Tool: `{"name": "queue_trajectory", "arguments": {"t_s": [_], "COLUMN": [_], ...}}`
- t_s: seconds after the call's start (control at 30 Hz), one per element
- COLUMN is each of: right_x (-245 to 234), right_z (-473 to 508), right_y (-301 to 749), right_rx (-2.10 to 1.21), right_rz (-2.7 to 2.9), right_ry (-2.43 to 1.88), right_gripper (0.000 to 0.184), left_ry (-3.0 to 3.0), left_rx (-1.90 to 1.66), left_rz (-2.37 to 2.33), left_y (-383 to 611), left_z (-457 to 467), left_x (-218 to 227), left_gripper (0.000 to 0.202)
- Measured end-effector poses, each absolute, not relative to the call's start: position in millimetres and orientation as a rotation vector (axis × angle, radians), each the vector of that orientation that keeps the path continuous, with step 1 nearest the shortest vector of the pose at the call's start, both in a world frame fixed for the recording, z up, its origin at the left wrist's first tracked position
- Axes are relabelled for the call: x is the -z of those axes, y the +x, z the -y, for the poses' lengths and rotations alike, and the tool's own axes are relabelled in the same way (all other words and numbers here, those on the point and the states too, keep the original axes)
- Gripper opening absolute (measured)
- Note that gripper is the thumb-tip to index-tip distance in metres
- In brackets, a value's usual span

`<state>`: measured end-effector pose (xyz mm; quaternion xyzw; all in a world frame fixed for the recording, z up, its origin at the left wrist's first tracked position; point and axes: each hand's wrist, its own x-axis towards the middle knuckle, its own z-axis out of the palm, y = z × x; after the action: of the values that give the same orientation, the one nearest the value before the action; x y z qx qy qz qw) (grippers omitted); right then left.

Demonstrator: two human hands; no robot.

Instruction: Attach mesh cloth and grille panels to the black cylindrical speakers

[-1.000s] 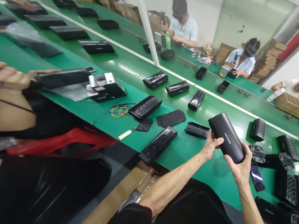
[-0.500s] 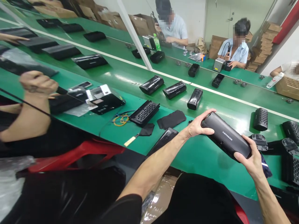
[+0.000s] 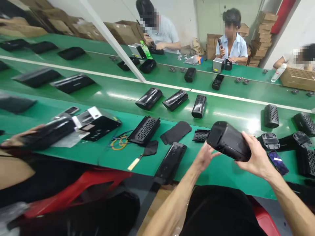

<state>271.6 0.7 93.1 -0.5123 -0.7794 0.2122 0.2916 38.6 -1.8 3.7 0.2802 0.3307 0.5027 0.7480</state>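
A black speaker housing (image 3: 228, 141) is raised over the green bench, tilted, with a glossy end towards the left. My right hand (image 3: 254, 155) is closed around its right end, thumb below and fingers over the top. My left hand (image 3: 205, 157) is at the lower left edge of the housing, fingers apart and partly hidden behind it; whether it touches is unclear. Beside my left forearm lies another black housing (image 3: 171, 162). Just behind my left hand is a slotted black grille piece (image 3: 201, 135). A dark phone (image 3: 278, 162) rests near my right hand.
Black sheets (image 3: 176, 132), a slotted housing (image 3: 144, 130), a brush-like tool with a pale handle (image 3: 134, 164) and coiled wires (image 3: 119, 141) lie left. Several housings stand along the conveyor (image 3: 110, 98). A co-worker's hand (image 3: 22, 137) is left, by a boxy device (image 3: 97, 123).
The speaker housing has been turned, so its lettered face no longer shows. My left hand has loosened and shifted lower behind it. The view has swung right.
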Motion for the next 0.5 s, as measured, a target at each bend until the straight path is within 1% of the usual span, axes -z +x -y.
{"name": "queue_trajectory", "arguments": {"t_s": [0.07,0.1,0.13,0.17,0.27,0.33,0.4,0.5], "right_x": [-100.4,-101.2,-100.2,-97.9,-88.7,-83.1,-75.8,-56.8], "right_z": [-2.8,-3.4,-3.7,-3.6,-0.3,5.0,13.8,32.7], "right_y": [281.0,282.7,282.2,280.0,272.7,276.8,290.8,316.8], "right_rx": [-0.415,-0.372,-0.355,-0.361,-0.494,-0.622,-0.723,-0.939], "right_rz": [2.357,2.466,2.545,2.595,2.629,2.59,2.458,2.086], "right_ry": [-1.454,-1.49,-1.521,-1.549,-1.579,-1.508,-1.455,-1.509], "right_gripper": [0.099,0.097,0.096,0.095,0.096,0.099,0.104,0.117], "left_ry": [0.768,0.857,0.938,0.994,1.019,1.003,1.003,1.021], "left_rx": [-1.158,-1.126,-1.064,-0.997,-0.951,-0.959,-0.938,-0.951], "left_rz": [-0.748,-0.772,-0.818,-0.875,-0.986,-1.001,-1.018,-1.055], "left_y": [16.5,9.2,5.3,4.3,9.7,11.3,8.4,1.6], "left_z": [-0.7,-2.4,-3.8,-4.4,0.8,9.7,19.6,30.2], "left_x": [-11.6,-15.3,-17.7,-18.6,-13.7,-8.4,-3.8,2.1], "left_gripper": [0.112,0.122,0.129,0.132,0.126,0.124,0.123,0.121]}}
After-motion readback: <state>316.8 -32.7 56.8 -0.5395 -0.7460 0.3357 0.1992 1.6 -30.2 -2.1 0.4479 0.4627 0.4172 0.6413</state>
